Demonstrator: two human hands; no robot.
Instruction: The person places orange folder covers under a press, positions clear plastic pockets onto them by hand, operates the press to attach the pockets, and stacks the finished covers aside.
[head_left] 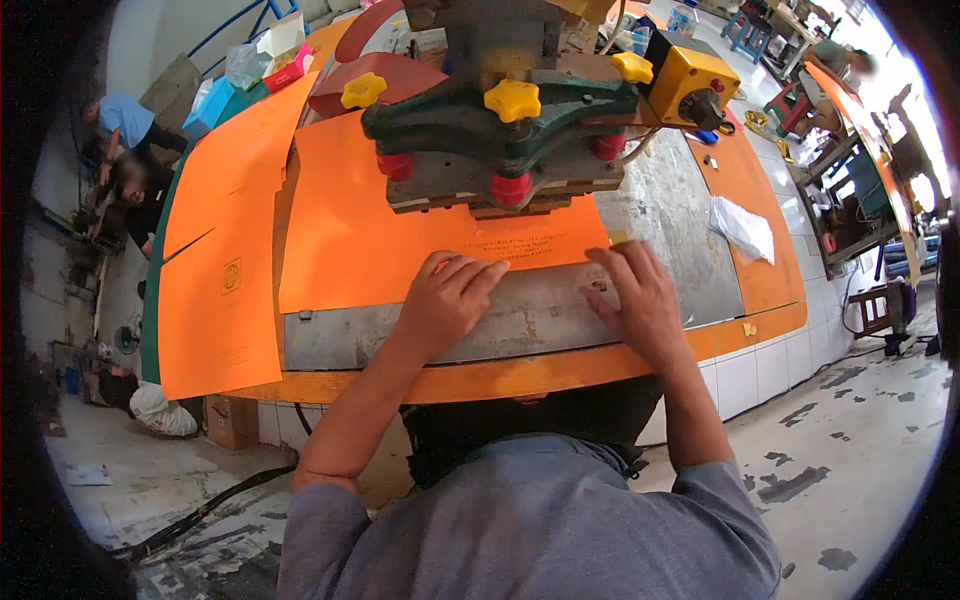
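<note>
A large orange sheet (pixel 350 230) lies on the grey metal plate (pixel 400 340), its right part under the press head (pixel 505 150). Small dark printed text shows near its front edge. My left hand (pixel 445 305) is closed, its fingers bent together with the tips on the sheet's front edge beside the text. Over the sheet's front right corner is my right hand (pixel 640 300), thumb and fingers apart. Its index fingertip is close to the corner, and I cannot tell whether it touches.
Printed orange sheets (pixel 220 290) lie at the left. The press has yellow knobs (pixel 512 101) and a yellow control box (pixel 690 80). A white cloth or bag (pixel 742 230) rests at the right. Other people (pixel 125 125) are at the far left, another at the far right.
</note>
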